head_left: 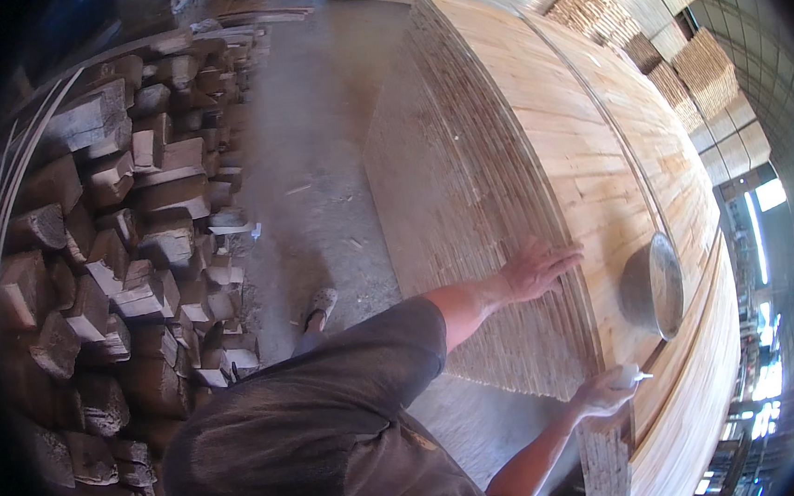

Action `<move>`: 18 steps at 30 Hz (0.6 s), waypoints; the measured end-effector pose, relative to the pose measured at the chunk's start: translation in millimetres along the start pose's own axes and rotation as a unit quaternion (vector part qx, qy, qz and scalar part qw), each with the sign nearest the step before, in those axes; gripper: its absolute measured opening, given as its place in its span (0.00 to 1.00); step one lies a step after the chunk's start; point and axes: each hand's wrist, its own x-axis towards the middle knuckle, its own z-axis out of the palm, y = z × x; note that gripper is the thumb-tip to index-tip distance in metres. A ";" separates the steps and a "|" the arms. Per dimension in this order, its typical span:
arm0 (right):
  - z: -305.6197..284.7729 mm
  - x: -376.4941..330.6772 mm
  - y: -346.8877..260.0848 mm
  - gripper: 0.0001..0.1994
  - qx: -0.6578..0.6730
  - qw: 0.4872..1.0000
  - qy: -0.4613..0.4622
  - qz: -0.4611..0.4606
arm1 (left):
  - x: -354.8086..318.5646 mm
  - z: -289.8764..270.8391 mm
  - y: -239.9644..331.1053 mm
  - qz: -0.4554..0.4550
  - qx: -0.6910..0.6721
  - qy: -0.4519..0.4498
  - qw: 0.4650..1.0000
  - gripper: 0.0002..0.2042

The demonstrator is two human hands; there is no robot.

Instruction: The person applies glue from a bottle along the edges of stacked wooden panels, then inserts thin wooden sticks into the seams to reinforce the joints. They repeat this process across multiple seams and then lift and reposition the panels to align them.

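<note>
White bottle (pixel 624 376): small, with a pointed nozzle aimed toward the right of the frame; located right of centre in the lower half, above the near edge of the wood surface. Right hand (pixel 599 395) is closed around it, fingers wrapped on its body. Left hand (pixel 539 270), higher and nearer the centre, holds nothing visible; fingers extended, reaching across the top edge of the panel stack (pixel 466 177). Firm contact of the fingertips with the wood: cannot tell.

Panel stack: many thin layers, rough at the side, pale smooth top sheet. Round grey container (pixel 638 290) rests on top, right of both hands and apart from them; contents unclear. A dark narrow line (pixel 603 115) runs along the top surface from upper right of centre down to the container.

Further out: concrete floor (pixel 329 95) at upper centre; one patterned shoe (pixel 324 302) near centre, below the floor's open strip. Left of frame: tall heap of rough timber blocks (pixel 143 221), cut ends facing out. Upper right: bundled boards (pixel 702 65) in stacks.
</note>
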 end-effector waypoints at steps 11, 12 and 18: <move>4.1 -1.0 6.1 0.31 -0.035 0.998 -0.023 0.045 | -2.1 5.9 -16.5 0.001 -0.057 -0.028 0.998 0.46; 4.0 -0.4 7.1 0.31 -0.047 0.998 -0.018 0.040 | -2.8 9.4 -18.9 0.004 -0.071 -0.022 0.997 0.46; 5.0 0.0 0.8 0.32 -0.071 0.997 0.004 0.037 | -4.4 14.1 -36.6 0.044 -0.116 0.012 0.992 0.42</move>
